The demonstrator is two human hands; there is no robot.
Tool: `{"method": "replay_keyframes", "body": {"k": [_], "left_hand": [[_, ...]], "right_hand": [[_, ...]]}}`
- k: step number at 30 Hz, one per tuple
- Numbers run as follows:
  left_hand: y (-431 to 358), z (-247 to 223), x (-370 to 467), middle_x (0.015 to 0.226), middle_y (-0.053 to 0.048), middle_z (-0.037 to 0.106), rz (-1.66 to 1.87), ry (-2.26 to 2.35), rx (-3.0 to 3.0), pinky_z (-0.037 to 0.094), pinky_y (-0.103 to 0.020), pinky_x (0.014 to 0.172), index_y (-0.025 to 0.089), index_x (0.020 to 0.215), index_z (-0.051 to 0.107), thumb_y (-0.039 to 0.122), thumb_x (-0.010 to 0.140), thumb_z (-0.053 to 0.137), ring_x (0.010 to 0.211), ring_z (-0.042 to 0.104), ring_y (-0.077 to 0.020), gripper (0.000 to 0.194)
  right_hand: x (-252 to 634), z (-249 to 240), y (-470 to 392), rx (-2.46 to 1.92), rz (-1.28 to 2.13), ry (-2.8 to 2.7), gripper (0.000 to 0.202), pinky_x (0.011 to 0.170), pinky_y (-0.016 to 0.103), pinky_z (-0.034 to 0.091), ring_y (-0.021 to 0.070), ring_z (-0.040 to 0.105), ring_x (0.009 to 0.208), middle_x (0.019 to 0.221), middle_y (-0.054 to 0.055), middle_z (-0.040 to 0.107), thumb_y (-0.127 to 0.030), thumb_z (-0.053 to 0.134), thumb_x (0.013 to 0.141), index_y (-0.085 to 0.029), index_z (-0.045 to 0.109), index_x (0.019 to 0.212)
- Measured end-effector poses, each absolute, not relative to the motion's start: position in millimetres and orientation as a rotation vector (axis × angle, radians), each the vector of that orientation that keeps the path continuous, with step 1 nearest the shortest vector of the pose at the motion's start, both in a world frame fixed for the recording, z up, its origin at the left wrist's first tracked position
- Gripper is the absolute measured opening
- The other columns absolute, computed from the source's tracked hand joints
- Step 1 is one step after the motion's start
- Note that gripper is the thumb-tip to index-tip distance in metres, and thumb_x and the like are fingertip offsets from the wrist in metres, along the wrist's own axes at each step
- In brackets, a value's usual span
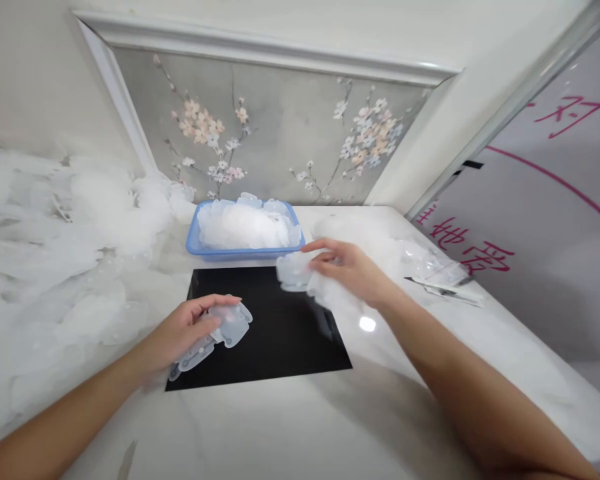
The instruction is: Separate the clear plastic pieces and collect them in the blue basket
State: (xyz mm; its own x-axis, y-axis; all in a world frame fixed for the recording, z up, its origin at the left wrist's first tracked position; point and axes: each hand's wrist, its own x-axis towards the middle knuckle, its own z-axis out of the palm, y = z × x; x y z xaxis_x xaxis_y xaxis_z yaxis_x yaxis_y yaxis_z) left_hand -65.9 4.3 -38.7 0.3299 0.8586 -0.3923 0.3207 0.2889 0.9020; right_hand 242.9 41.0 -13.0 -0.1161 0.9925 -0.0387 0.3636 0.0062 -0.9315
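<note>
My left hand (193, 327) is closed on a translucent, scalloped plastic sheet piece (235, 325), thumb and fingers pinching it above the left part of a black mat (275, 340). Another part of the clear plastic, with small round marks, shows below that hand. Over the mat's far right corner, my right hand (347, 267) grips a similar milky plastic piece (293, 272), slightly blurred. Its index fingertip is by the near right corner of a blue plastic basket (240, 255). Many whitish, wavy-edged plastic pieces (245, 225) are heaped in the basket.
A large pile of translucent pieces (80, 233) covers the table's left side. More pale plastic and a clear bag (430, 260) lie at the right. Behind stands a framed flower panel (290, 127); a whiteboard (540, 300) with red writing borders the right.
</note>
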Motion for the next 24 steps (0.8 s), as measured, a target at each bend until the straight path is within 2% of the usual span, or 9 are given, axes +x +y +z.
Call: {"method": "replay_keyframes", "body": {"k": [3,5,7,10,12,14,17,21,24], "left_hand": [[3,-39,-65,0.092,-0.004,0.071,0.602,1.204,1.254,0.032,-0.022,0.044,0.030,0.142,0.049,0.040,0.079,0.072,0.047,0.045,-0.0076,0.068],[2,-39,-63,0.082,-0.001,0.069,0.614,1.220,1.248,0.033,-0.022,0.044,0.028,0.145,0.045,0.041,0.079,0.072,0.045,0.042,-0.0073,0.072],[2,-39,-62,0.070,0.001,0.064,0.607,1.263,1.246,0.034,-0.023,0.045,0.023,0.138,0.052,0.045,0.080,0.070,0.045,0.042,-0.0084,0.065],[2,-41,-62,0.067,0.000,0.064,0.609,1.323,1.242,0.037,-0.023,0.047,0.018,0.116,0.064,0.049,0.080,0.069,0.050,0.049,-0.0110,0.047],[1,-42,-63,0.067,-0.001,0.065,0.614,1.345,1.233,0.037,-0.022,0.047,0.017,0.103,0.066,0.050,0.080,0.069,0.051,0.052,-0.0116,0.041],[1,-43,-63,0.065,-0.001,0.065,0.612,1.352,1.217,0.038,-0.022,0.046,0.017,0.098,0.066,0.050,0.080,0.068,0.049,0.051,-0.0113,0.038],[0,-43,-62,0.058,0.001,0.062,0.614,1.357,1.195,0.036,-0.021,0.042,0.018,0.097,0.065,0.049,0.082,0.065,0.041,0.045,-0.0093,0.035],[0,-42,-61,0.044,0.007,0.050,0.623,1.351,1.169,0.030,-0.020,0.038,0.020,0.099,0.065,0.050,0.083,0.063,0.035,0.034,-0.0078,0.034],[-1,-41,-59,0.053,0.005,0.057,0.664,1.325,1.145,0.031,-0.020,0.040,0.021,0.103,0.064,0.050,0.082,0.064,0.038,0.039,-0.0081,0.036]], "right_hand": [[276,9,50,-1.731,0.718,-1.552,0.031,0.046,0.024,0.036,0.0129,0.052,0.052,0.087,0.004,0.076,-0.024,0.062,0.074,-0.023,0.070,0.104],[292,12,57,-1.875,0.509,-1.487,0.029,0.047,0.024,0.035,0.0133,0.052,0.053,0.087,0.006,0.076,-0.021,0.061,0.072,-0.021,0.071,0.100],[303,5,66,-1.938,0.376,-1.399,0.027,0.049,0.025,0.036,0.0139,0.052,0.054,0.085,0.008,0.075,-0.019,0.061,0.071,-0.018,0.072,0.096],[315,-12,78,-1.911,0.347,-1.234,0.030,0.053,0.027,0.039,0.0152,0.054,0.056,0.088,0.010,0.075,-0.021,0.060,0.072,-0.017,0.071,0.100],[320,-20,82,-1.882,0.330,-1.161,0.032,0.060,0.031,0.044,0.0180,0.060,0.065,0.097,0.011,0.075,-0.022,0.061,0.073,-0.017,0.069,0.103],[320,-20,82,-1.859,0.208,-1.161,0.032,0.076,0.037,0.048,0.0223,0.064,0.082,0.107,0.013,0.073,-0.021,0.062,0.072,-0.016,0.068,0.103],[303,-9,69,-1.716,-0.017,-1.284,0.032,0.094,0.045,0.044,0.0267,0.064,0.099,0.114,0.013,0.071,-0.022,0.063,0.074,-0.017,0.067,0.105],[251,-11,36,-1.382,0.262,-1.767,0.018,0.083,0.042,0.053,0.0237,0.068,0.087,0.105,0.008,0.074,-0.032,0.062,0.083,-0.020,0.067,0.095],[208,-35,12,-1.157,0.465,-2.202,0.032,0.077,0.036,0.057,0.0209,0.070,0.089,0.111,0.006,0.073,-0.023,0.063,0.086,-0.023,0.063,0.117]]}}
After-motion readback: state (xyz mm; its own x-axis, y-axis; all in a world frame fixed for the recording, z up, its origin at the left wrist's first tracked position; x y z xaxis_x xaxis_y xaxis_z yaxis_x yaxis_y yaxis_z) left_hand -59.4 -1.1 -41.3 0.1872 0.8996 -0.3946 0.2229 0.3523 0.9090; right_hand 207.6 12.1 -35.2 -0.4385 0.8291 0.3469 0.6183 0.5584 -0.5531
